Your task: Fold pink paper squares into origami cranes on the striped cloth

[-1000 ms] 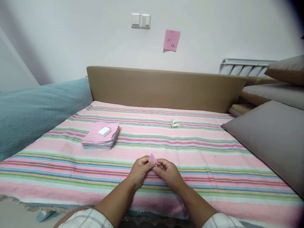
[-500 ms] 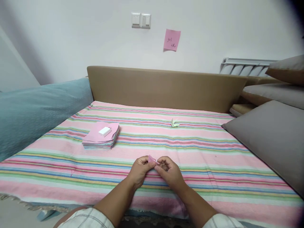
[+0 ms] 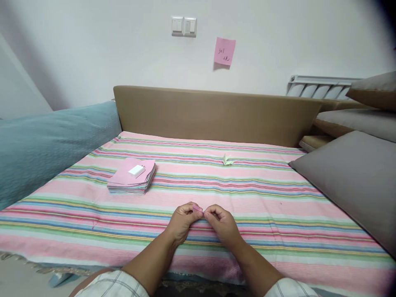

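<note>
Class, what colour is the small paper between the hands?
The paper is pink, best seen in the head view.

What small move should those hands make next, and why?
I'd perhaps have the right hand press the end of the small pink paper flat: the left hand pinches it, and the right seems closed on that end, though much of the paper is hidden.

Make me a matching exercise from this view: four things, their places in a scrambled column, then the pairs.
1. White plug adapter
2. Folded green paper
3. Folded pink paper
4. Light switches

A. Pinched in the left hand
B. On the wall
C. On the paper stack
D. On the striped cloth

Pairs: 1-C, 2-D, 3-A, 4-B
</note>
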The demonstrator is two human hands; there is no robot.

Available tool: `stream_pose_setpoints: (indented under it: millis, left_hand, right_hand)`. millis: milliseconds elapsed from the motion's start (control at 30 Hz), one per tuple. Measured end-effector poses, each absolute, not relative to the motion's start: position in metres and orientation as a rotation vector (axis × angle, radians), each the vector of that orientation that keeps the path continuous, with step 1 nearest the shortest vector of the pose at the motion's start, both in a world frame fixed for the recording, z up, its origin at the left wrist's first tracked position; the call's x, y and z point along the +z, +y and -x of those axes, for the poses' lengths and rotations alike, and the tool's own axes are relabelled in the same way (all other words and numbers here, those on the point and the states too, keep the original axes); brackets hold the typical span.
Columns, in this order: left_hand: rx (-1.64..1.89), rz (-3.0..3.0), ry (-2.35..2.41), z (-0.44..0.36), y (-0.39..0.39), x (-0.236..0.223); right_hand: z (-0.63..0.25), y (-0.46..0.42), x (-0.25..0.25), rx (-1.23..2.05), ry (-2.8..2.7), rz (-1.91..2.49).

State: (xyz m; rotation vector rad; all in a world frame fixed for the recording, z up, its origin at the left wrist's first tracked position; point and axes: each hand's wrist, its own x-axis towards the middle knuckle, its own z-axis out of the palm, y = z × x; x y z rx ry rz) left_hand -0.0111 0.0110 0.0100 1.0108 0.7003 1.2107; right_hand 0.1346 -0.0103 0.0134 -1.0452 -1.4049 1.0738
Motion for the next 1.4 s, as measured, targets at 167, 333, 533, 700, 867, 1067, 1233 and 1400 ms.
stream_pose_setpoints:
  millis: [167,333,533,700,867,1067,1233,1400]
  left_hand:
    - [1.209,-0.972,0.696,0.010,0.011,0.010]
    - [1.205,-0.782,0.708,0.010,0.013,0.009]
    - [1.179,-0.821,0.688,0.009,0.014,0.008]
    - [1.179,-0.851,0.702,0.010,0.014,0.007]
    - [1.180,-0.853,0.728,0.010,0.013,0.006]
    - [1.160,-0.859,0.741,0.010,0.012,0.008]
    - [1.170,-0.866,0.712,0.009,0.012,0.008]
    - [1.181,-0.861,0.731,0.009,0.013,0.008]
  right_hand:
    - [-0.131,-0.010,0.013,1.194,-1.339,1.026]
    - [-0.132,-0.008,0.005,1.135,-1.249,0.991]
    - [-0.135,-0.009,0.003,0.906,-1.415,1.052]
    - [-0.136,-0.010,0.010,0.773,-1.524,1.050]
    - [-0.135,-0.012,0.013,0.810,-1.539,1.077]
    - [-0.131,-0.008,0.004,1.251,-1.338,1.052]
    - [-0.130,-0.007,0.003,1.293,-1.280,1.039]
    - [-0.127,-0.011,0.011,1.172,-1.337,1.059]
